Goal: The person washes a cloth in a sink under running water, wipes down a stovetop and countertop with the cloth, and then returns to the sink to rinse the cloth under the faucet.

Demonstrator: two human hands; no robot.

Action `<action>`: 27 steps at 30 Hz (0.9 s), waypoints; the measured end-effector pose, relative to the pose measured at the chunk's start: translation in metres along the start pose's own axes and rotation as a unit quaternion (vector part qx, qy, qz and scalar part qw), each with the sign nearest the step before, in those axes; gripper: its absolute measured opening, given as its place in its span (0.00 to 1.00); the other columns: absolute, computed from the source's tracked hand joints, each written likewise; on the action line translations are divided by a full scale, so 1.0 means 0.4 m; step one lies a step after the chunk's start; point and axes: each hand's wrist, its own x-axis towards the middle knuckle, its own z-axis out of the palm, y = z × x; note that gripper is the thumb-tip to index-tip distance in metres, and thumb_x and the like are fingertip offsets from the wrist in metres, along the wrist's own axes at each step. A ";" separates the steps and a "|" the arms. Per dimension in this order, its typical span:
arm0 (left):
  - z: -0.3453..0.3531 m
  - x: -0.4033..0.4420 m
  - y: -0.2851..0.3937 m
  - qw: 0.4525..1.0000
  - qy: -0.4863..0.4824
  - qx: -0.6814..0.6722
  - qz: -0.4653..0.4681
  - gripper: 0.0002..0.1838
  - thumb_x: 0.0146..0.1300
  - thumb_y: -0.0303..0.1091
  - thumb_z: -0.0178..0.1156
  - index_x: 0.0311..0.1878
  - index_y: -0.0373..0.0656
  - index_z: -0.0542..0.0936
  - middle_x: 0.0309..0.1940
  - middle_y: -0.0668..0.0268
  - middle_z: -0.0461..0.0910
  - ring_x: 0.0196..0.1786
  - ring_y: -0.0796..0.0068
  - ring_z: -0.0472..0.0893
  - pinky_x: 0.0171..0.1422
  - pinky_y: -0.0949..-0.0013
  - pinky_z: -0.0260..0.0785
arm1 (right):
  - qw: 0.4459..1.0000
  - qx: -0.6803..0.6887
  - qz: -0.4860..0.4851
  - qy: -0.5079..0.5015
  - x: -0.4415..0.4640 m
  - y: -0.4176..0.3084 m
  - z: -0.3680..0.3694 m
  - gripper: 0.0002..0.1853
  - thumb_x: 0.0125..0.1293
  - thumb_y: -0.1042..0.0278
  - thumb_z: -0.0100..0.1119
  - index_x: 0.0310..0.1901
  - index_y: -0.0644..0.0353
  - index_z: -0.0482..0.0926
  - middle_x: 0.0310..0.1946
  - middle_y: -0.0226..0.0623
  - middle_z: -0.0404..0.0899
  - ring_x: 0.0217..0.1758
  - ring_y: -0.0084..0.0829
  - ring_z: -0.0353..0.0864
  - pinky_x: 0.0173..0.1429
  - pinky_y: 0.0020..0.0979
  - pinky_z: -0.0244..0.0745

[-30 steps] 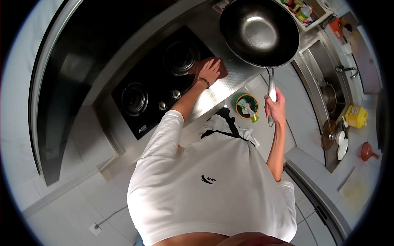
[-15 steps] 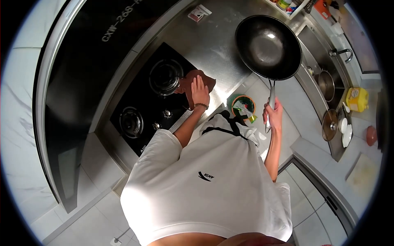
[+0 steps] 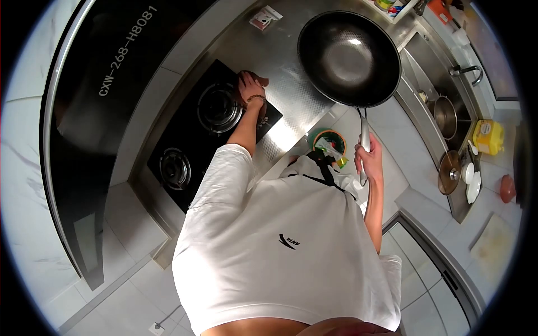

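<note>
My left hand [image 3: 250,89] lies on a brown cloth [image 3: 261,81], its fingers stretched out over it. The cloth is bunched under the palm at the upper right part of the black gas stove [image 3: 210,148], beside a burner [image 3: 219,109]. Part of the cloth is hidden by the hand. My right hand [image 3: 370,158] is closed around the metal handle of a dark wok [image 3: 350,59]. The wok is held away from the stove, its inside facing up, with nothing visible in it.
A small packet [image 3: 265,18] lies on the steel counter [image 3: 274,50]. Below the counter stands a green bin [image 3: 328,137]. At the right are a sink [image 3: 420,56] with a pot [image 3: 443,117], a glass lid [image 3: 450,172], a yellow container [image 3: 488,137] and a faucet [image 3: 468,71].
My left hand and the cloth have moved up and left, to the stove's upper edge, and the cloth is more bunched. The wok has shifted left since half a second ago, still in my right hand.
</note>
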 end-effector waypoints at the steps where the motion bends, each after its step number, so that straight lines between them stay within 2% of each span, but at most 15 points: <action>1: -0.002 0.006 -0.005 1.000 0.001 0.007 0.015 0.32 0.70 0.42 0.44 0.72 0.32 0.59 0.73 0.53 0.58 0.74 0.51 0.57 0.77 0.55 0.49 | 1.000 0.007 0.007 -0.003 -0.001 -0.004 0.007 0.06 0.58 0.84 0.46 0.36 0.63 0.66 0.16 0.31 0.68 0.07 0.24 0.64 0.10 0.25 0.59; 3: -0.012 -0.025 -0.001 1.000 0.005 0.001 0.024 0.32 0.71 0.44 0.43 0.71 0.33 0.61 0.73 0.55 0.59 0.74 0.50 0.57 0.77 0.53 0.48 | 1.000 0.005 0.007 -0.005 0.002 -0.009 0.010 0.06 0.59 0.84 0.46 0.36 0.63 0.66 0.16 0.31 0.68 0.07 0.23 0.64 0.10 0.25 0.58; 7: -0.057 -0.179 0.083 0.991 -0.056 0.082 0.089 0.31 0.72 0.43 0.43 0.71 0.32 0.62 0.73 0.53 0.59 0.75 0.50 0.55 0.78 0.54 0.48 | 1.000 0.006 -0.008 -0.013 0.014 -0.016 0.016 0.06 0.60 0.83 0.47 0.37 0.63 0.67 0.15 0.30 0.68 0.07 0.23 0.63 0.11 0.25 0.58; 9: -0.075 -0.204 0.097 0.992 -0.103 0.030 0.069 0.31 0.73 0.44 0.40 0.72 0.32 0.60 0.74 0.52 0.58 0.77 0.52 0.54 0.79 0.55 0.43 | 1.000 0.001 -0.009 -0.005 0.016 -0.032 0.030 0.05 0.61 0.83 0.47 0.37 0.63 0.67 0.15 0.30 0.68 0.07 0.22 0.63 0.11 0.25 0.58; 12: 0.012 -0.111 0.027 0.993 -0.063 0.058 0.085 0.32 0.71 0.43 0.42 0.71 0.30 0.60 0.73 0.49 0.58 0.76 0.53 0.55 0.80 0.55 0.42 | 1.000 -0.009 -0.004 0.001 0.010 -0.035 0.025 0.05 0.61 0.83 0.48 0.39 0.64 0.68 0.15 0.30 0.68 0.07 0.22 0.63 0.11 0.25 0.58; 15: 0.041 0.050 -0.070 0.997 -0.059 -0.022 0.052 0.31 0.71 0.43 0.43 0.70 0.29 0.62 0.72 0.49 0.60 0.75 0.53 0.57 0.79 0.55 0.46 | 1.000 -0.007 -0.005 0.005 0.004 -0.032 0.030 0.06 0.62 0.83 0.48 0.40 0.65 0.68 0.15 0.30 0.68 0.07 0.22 0.64 0.11 0.25 0.58; 17: 0.024 0.098 -0.081 0.991 -0.097 0.058 0.071 0.31 0.71 0.43 0.42 0.69 0.29 0.63 0.72 0.48 0.59 0.75 0.52 0.57 0.78 0.54 0.47 | 1.000 -0.006 -0.007 0.003 -0.006 -0.033 0.029 0.06 0.62 0.83 0.48 0.41 0.65 0.68 0.15 0.30 0.68 0.07 0.22 0.64 0.11 0.25 0.58; 18: 0.016 0.074 -0.063 0.992 -0.097 0.069 0.049 0.30 0.72 0.43 0.42 0.72 0.34 0.61 0.74 0.53 0.57 0.75 0.53 0.57 0.78 0.54 0.47 | 1.000 -0.004 -0.008 0.008 -0.007 -0.033 0.030 0.07 0.62 0.83 0.48 0.41 0.65 0.68 0.15 0.30 0.68 0.07 0.22 0.64 0.11 0.25 0.58; 19: -0.015 0.040 -0.039 0.992 -0.095 0.071 0.049 0.30 0.72 0.43 0.42 0.72 0.34 0.61 0.74 0.53 0.57 0.75 0.53 0.57 0.78 0.54 0.47 | 1.000 -0.003 -0.007 0.012 -0.007 -0.031 0.032 0.07 0.62 0.83 0.47 0.41 0.66 0.69 0.15 0.30 0.68 0.07 0.22 0.64 0.11 0.25 0.59; 21: -0.066 -0.042 0.002 0.976 -0.146 0.080 0.136 0.31 0.73 0.45 0.41 0.74 0.40 0.58 0.76 0.58 0.54 0.76 0.53 0.56 0.78 0.53 0.46 | 1.000 0.002 -0.011 0.015 0.001 -0.029 0.036 0.07 0.62 0.83 0.47 0.41 0.66 0.68 0.15 0.30 0.67 0.07 0.23 0.64 0.11 0.25 0.59; 23: -0.083 -0.141 0.012 0.969 -0.150 0.067 0.186 0.32 0.74 0.47 0.40 0.76 0.44 0.55 0.78 0.63 0.51 0.76 0.52 0.56 0.79 0.53 0.45 | 1.000 0.006 -0.011 0.023 0.000 -0.022 0.044 0.07 0.62 0.83 0.47 0.41 0.66 0.68 0.15 0.30 0.67 0.07 0.23 0.64 0.11 0.26 0.58; 25: -0.094 -0.138 -0.006 0.965 -0.166 0.029 0.201 0.33 0.74 0.49 0.38 0.77 0.45 0.52 0.78 0.65 0.49 0.77 0.52 0.54 0.79 0.53 0.43 | 1.000 0.005 -0.004 0.014 0.010 -0.028 0.041 0.07 0.61 0.84 0.46 0.41 0.66 0.68 0.16 0.30 0.67 0.07 0.23 0.65 0.11 0.26 0.59; 27: -0.110 -0.097 -0.023 0.949 -0.173 0.145 0.222 0.34 0.75 0.50 0.36 0.78 0.45 0.48 0.79 0.67 0.45 0.77 0.53 0.52 0.79 0.52 0.42 | 1.000 0.002 0.000 0.008 0.008 -0.031 0.041 0.07 0.60 0.84 0.46 0.41 0.66 0.68 0.16 0.30 0.67 0.07 0.23 0.65 0.11 0.25 0.59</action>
